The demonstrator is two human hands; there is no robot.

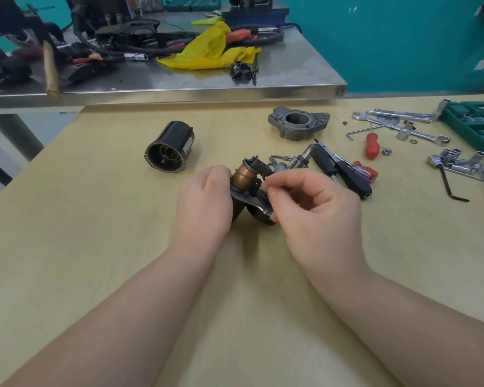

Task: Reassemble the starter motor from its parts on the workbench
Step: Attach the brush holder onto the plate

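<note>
Copper-coloured and black, the armature assembly sits at the centre of the frame, on the wooden workbench. The left hand grips its left side; the right hand pinches something small at its top. Farther, upper left, lies the black motor housing; upper right, the grey end bracket.

Both forearms reach forward — left hand curled, right hand fingers pinching.

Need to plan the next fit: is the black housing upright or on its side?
On its side. The black housing lies on the bench, open end facing the camera, dark interior showing; neither hand touches it.
</note>
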